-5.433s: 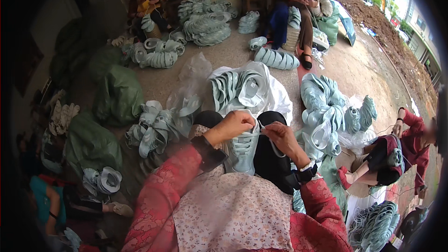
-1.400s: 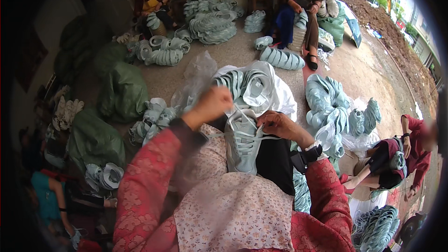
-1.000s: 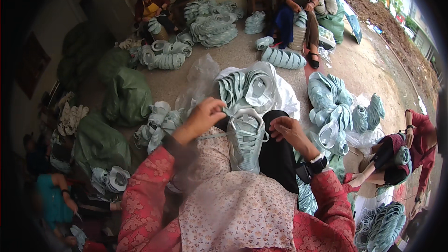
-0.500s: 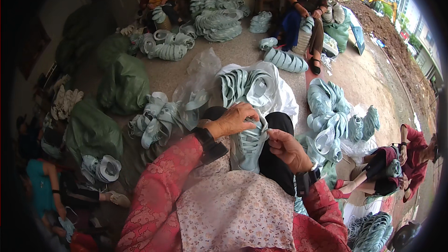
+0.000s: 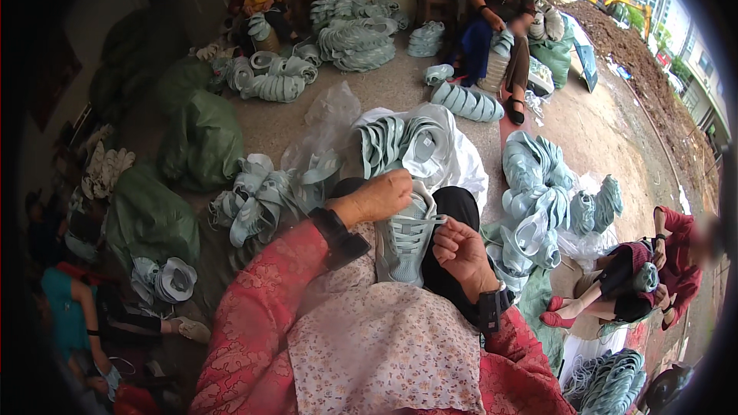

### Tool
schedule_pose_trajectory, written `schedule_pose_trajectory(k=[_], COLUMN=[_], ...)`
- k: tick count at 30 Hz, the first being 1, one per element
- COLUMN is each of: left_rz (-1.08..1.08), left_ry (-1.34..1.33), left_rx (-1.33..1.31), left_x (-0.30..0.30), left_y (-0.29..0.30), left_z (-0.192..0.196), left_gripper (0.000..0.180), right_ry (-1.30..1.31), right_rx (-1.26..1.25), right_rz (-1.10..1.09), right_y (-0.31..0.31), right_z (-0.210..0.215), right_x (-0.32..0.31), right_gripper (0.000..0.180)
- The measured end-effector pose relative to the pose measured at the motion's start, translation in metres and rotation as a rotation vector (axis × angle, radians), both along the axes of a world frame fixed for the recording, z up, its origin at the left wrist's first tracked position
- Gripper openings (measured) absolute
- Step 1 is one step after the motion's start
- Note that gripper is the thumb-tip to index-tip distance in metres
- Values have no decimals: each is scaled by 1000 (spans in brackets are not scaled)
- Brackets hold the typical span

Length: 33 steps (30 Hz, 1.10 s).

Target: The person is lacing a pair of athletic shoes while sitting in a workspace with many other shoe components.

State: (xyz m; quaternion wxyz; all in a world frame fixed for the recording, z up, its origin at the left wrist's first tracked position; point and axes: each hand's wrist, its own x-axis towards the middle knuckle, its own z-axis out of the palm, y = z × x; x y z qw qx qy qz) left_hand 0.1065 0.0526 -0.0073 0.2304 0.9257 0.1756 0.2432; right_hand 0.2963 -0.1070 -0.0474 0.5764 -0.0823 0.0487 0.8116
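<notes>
A pale blue-grey shoe upper (image 5: pixel 401 250) lies between my knees, toe towards me, with white laces crossed over its front. From its upper eyelets a white shoelace (image 5: pixel 421 220) runs out to my right hand (image 5: pixel 463 253), whose thumb and fingers pinch it just right of the shoe. My left hand (image 5: pixel 384 197) is closed at the upper left edge of the shoe opening, knuckles up. Its fingertips are turned away, so what they hold is hidden. A floral apron (image 5: pixel 384 346) covers my lap.
Beyond my knees, more uppers (image 5: pixel 382 146) rest on white plastic (image 5: pixel 470 173). Loose uppers lie left (image 5: pixel 261 196) and right (image 5: pixel 534 177). Green sacks (image 5: pixel 201 138) stand at left. Co-workers sit at the back (image 5: pixel 500 8), right (image 5: pixel 680 261) and left (image 5: pixel 65 315).
My left hand has lifted off the laces and closed at the shoe's upper left edge. My right hand has shifted slightly right and down, drawing the lace out straight.
</notes>
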Motion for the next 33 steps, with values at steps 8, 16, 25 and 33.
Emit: schedule_pose_trajectory(k=[8,16,25,33], left_rz=[248,-81,-35,20], left_ry=[257,-19,139,362], left_rx=[-88,117,-23,-10], left_x=[-14,13,26,34], left_y=[-10,-27,-14,-15], left_z=[20,4,-15,-11], left_gripper=[11,14,8,16], right_ry=[-435,-1700,-2512,-2835], right_rx=[-56,379,558,715], right_rz=[83,-253,-457,-444], right_y=[-4,3,12,16], right_z=[16,3,21,13], right_x=[-1,0,-12,-4], right_gripper=[15,25,13,16])
